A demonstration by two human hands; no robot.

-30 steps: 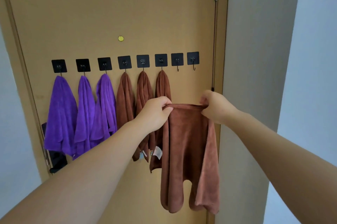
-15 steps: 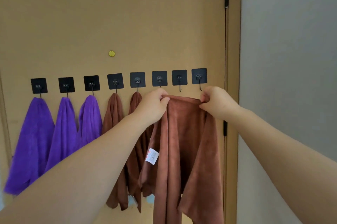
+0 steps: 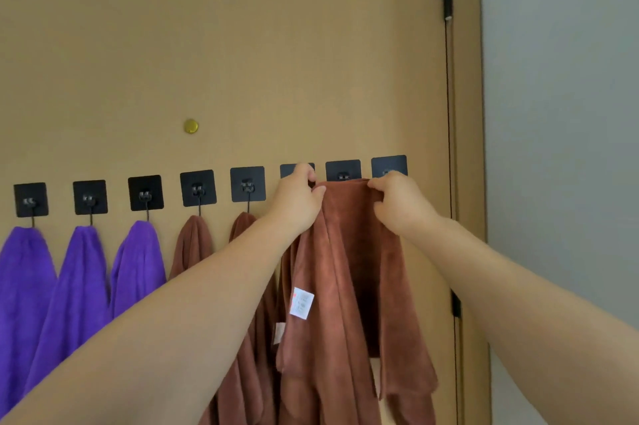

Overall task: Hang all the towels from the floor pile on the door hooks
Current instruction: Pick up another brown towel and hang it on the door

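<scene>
Now the left hand (image 3: 299, 198) and right hand (image 3: 397, 203), set apart, each pinch the top hem of the brown towel (image 3: 345, 269), stretching it taut in front of the seventh hook plate (image 3: 343, 169); likely to catch the hem on that hook, hidden behind the cloth. Purple towels (image 3: 79, 269) hang well left.

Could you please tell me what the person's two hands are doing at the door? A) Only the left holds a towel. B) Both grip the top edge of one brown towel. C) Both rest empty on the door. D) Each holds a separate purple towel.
B: the left hand and the right hand each grip the top edge of the brown towel, stretched between them at the seventh hook plate.
</scene>
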